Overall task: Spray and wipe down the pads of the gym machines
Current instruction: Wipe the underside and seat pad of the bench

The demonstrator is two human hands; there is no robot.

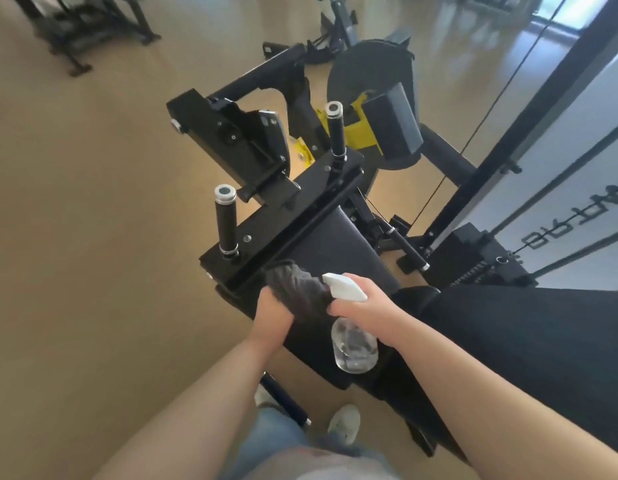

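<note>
The left hand (274, 315), clutching a dark grey fluffy cloth (295, 289) on the machine's black vinyl pad (332, 244), should, I reckon, wipe in long overlapping strokes, while the right hand (364, 311), gripping a clear spray bottle with a white trigger (352, 344) just beside it, mists the pad ahead.

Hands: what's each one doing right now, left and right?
Left hand: grips the cloth, against the pad.
Right hand: holds the spray bottle.
</note>
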